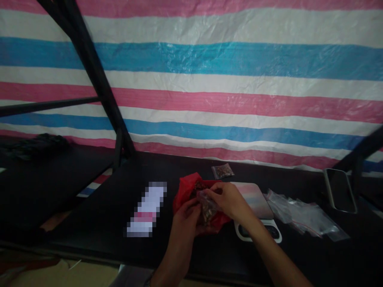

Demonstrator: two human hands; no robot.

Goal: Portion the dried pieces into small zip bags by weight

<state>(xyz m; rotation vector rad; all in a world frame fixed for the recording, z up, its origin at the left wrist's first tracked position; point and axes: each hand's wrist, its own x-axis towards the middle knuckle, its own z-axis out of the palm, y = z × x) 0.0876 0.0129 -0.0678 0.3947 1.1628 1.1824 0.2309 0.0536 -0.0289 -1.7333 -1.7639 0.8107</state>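
Note:
Both hands meet over a red plastic bag (187,187), which lies open on the black table with small brown pieces (200,185) inside. My left hand (187,215) grips the side of a small clear zip bag (208,211) partly filled with brownish bits. My right hand (226,197) pinches the top edge of that same zip bag. Just right of the red bag, partly under my right forearm, sits a white kitchen scale (251,199) with a shiny plate. Behind the red bag lies another filled zip bag (223,171).
Several flat clear zip bags (305,215) are spread right of the scale. A phone (340,190) lies at the far right. On the left is a blurred-out white and pink slip (146,209). Black metal posts (98,79) rise before a striped plastic sheet (224,59).

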